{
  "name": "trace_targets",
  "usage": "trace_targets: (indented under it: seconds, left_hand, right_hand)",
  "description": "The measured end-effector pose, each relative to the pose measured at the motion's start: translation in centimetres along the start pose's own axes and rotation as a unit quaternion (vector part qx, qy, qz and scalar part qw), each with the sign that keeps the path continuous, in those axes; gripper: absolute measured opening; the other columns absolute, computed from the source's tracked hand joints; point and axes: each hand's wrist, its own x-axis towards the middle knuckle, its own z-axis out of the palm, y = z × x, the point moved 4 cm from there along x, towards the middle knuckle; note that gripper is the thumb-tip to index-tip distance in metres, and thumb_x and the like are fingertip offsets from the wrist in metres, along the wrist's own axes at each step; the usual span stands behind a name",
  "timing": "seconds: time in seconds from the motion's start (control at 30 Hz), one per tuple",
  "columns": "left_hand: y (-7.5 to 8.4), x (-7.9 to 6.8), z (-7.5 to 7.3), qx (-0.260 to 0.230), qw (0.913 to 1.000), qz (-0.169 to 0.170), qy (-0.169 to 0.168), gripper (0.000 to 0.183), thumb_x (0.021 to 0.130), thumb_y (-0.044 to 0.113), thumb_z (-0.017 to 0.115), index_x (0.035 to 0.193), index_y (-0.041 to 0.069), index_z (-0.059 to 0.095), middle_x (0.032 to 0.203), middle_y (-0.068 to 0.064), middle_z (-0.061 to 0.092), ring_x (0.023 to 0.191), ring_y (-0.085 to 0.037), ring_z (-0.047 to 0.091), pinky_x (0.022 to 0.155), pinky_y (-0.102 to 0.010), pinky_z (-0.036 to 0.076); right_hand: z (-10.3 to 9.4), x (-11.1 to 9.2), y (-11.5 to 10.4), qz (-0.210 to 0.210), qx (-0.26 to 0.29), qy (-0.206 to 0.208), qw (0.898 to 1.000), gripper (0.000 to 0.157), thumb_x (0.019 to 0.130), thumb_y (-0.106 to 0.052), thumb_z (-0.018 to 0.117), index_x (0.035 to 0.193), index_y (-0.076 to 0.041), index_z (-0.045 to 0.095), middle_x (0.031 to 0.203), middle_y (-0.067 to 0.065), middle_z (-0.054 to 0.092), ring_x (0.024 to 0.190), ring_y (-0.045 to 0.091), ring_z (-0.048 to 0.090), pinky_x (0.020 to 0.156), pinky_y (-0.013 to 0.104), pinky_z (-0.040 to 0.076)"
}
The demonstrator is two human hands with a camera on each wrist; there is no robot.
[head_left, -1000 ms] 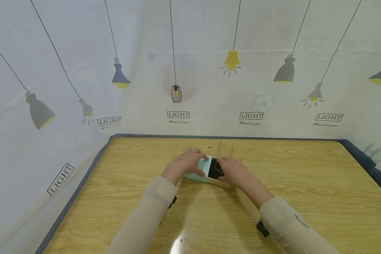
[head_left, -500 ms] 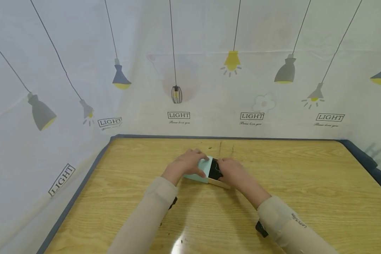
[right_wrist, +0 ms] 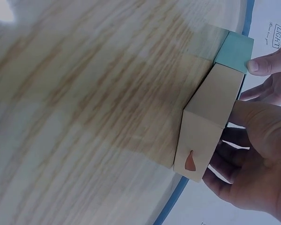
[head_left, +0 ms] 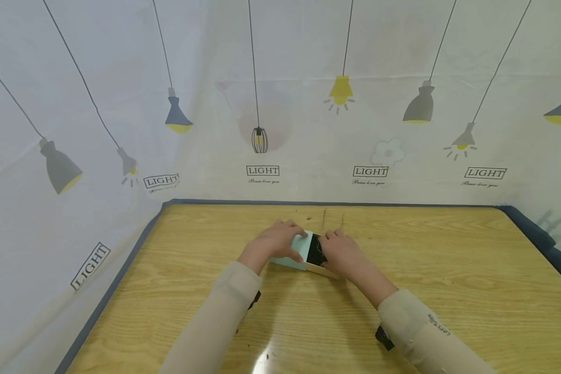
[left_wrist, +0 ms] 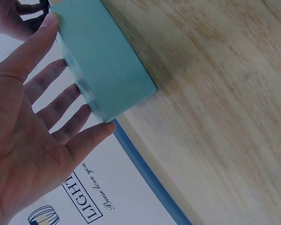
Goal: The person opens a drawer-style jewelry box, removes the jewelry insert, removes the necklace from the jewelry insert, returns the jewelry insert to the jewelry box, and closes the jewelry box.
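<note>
A box on the table has a pale teal sleeve (head_left: 293, 261) with a beige inner tray (head_left: 322, 270) partly slid out on its right side. A flat black item (head_left: 315, 250) with a thin light line on it lies in the tray. My left hand (head_left: 278, 240) holds the sleeve, thumb on the near side and fingers on the far side. My right hand (head_left: 343, 254) is over the tray's right part, its curled thumb and fingers on the black item; the fingertips are hidden. The right wrist view shows the tray's end wall (right_wrist: 196, 145) with a small cut-out.
The wooden table (head_left: 449, 259) has a dark blue edge (head_left: 402, 204) at the back. A white curtain (head_left: 308, 135) printed with lamps stands around it. Black straps (head_left: 384, 338) show at both wrists.
My right hand has shifted very slightly on the tray, with its far knuckles showing a little higher. The left hand and the box stay practically still.
</note>
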Motion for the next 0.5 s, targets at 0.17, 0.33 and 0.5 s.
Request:
trace_targets:
  seconds: [0.17,0.33,0.5]
  left_hand:
    - [-0.05,0.03,0.1,-0.001,1.0,0.002,-0.001,0.067,0.084,0.042,0.079,0.144,0.028,0.052,0.157,0.002,0.041,0.145,-0.028,0.036,0.114,-0.046,0.043]
    - [-0.03,0.11,0.11,0.0,1.0,0.003,-0.002,0.067,0.084,0.042,0.079,0.144,0.028,0.052,0.157,0.001,0.041,0.145,-0.028,0.036,0.114,-0.046,0.042]
    - [-0.06,0.17,0.05,-0.002,1.0,0.0,-0.003,0.067,0.084,0.041,0.079,0.144,0.028,0.052,0.157,0.001,0.04,0.146,-0.029,0.035,0.115,-0.047,0.042]
  right_hand:
    - [0.07,0.07,-0.04,0.004,-0.004,-0.003,1.0,0.062,0.084,-0.032,0.081,0.131,0.0,0.057,0.126,0.017,0.061,0.12,0.036,0.054,0.093,0.051,0.055]
    - [0.17,0.19,-0.03,0.015,-0.007,-0.007,1.0,0.063,0.084,-0.033,0.081,0.134,-0.004,0.056,0.127,0.016,0.059,0.119,0.037,0.057,0.091,0.055,0.054]
    - [0.08,0.26,0.1,0.028,-0.004,-0.005,1.0,0.064,0.084,-0.034,0.081,0.136,-0.009,0.054,0.127,0.017,0.059,0.117,0.039,0.057,0.091,0.058,0.052]
